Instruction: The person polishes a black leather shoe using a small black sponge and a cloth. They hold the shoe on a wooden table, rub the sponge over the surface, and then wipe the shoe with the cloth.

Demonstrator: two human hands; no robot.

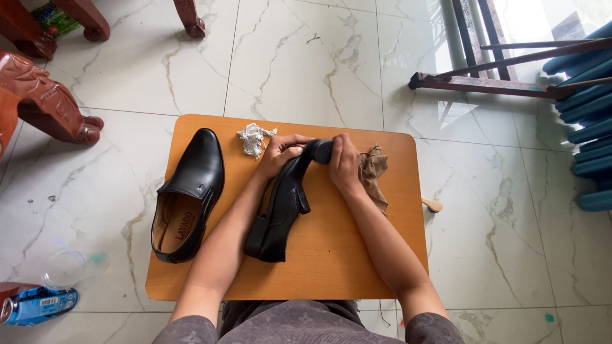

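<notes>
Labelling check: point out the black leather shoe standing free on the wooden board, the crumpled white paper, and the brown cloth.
black leather shoe [191,185], head view, on its upper.
crumpled white paper [252,138], head view, on its middle.
brown cloth [373,171], head view, on its folds beside the right hand [344,162].

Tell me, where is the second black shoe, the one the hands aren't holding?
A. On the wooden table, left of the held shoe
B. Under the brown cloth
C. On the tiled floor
A: the loose black shoe lies upright on the wooden table, left of the held shoe.
</notes>
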